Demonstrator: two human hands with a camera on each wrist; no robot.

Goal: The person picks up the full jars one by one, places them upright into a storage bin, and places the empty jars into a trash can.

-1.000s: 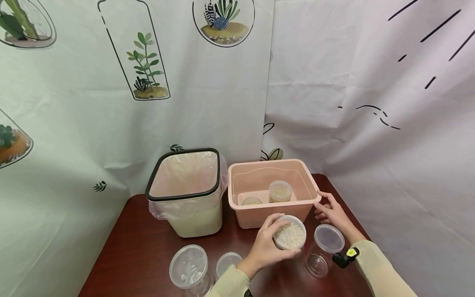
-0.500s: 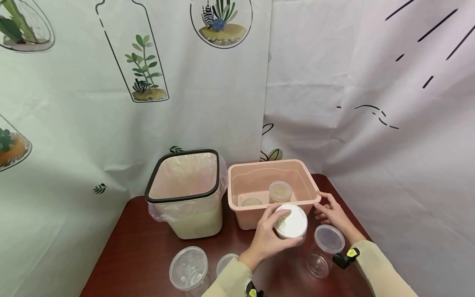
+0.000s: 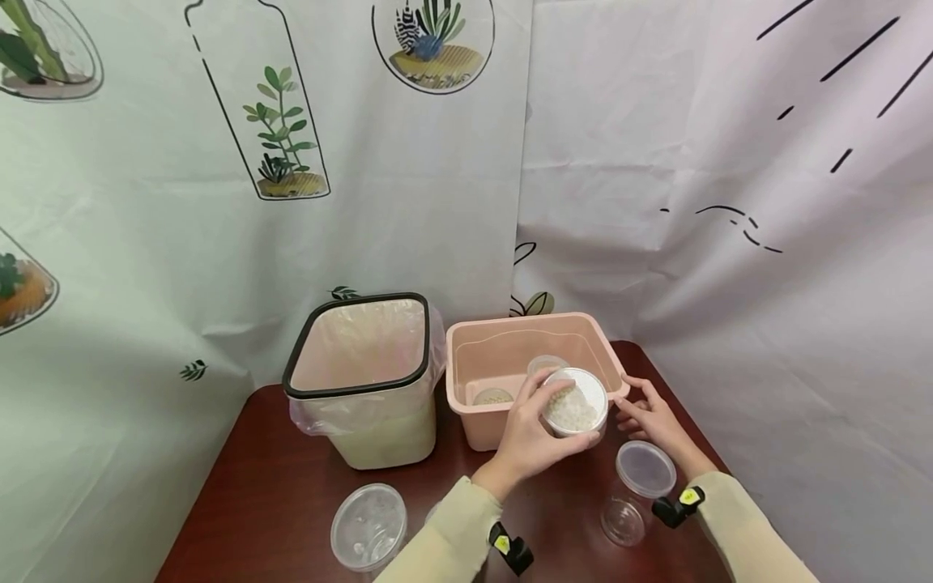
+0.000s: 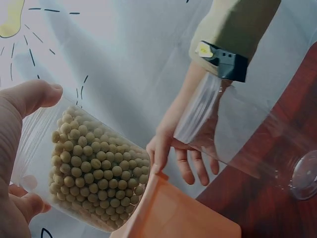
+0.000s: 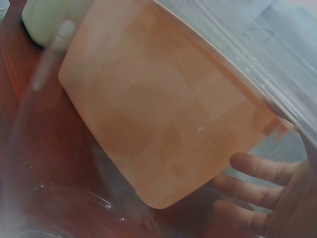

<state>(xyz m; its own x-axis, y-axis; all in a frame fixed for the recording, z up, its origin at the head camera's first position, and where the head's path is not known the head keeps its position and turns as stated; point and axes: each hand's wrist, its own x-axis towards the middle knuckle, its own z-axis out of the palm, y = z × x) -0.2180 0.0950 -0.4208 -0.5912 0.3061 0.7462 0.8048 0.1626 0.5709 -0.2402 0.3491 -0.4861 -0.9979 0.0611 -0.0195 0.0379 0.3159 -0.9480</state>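
Observation:
My left hand (image 3: 530,433) grips a clear plastic jar (image 3: 576,409) by its lid end, over the front edge of a pink plastic tub (image 3: 490,419). In the left wrist view, small round pale beans (image 4: 99,168) partly fill this tilted jar. My right hand (image 3: 656,417) pinches the tub's front right corner between thumb and forefinger; the other fingers hang loose outside it. Inside the tub stand a low jar (image 3: 494,397) and a second jar (image 3: 543,363), partly hidden behind the left hand's jar.
A clear lidded jar (image 3: 645,471) stands just in front of my right hand. At the front left is another clear lidded jar (image 3: 368,526); one more is mostly covered by my left sleeve. A lined waste bin (image 3: 389,433) with a black rim stands left of the tub.
My left hand has lifted the bean jar up and away from me, from before the tub to over its front rim, changing its tilt. The right hand stays on the corner.

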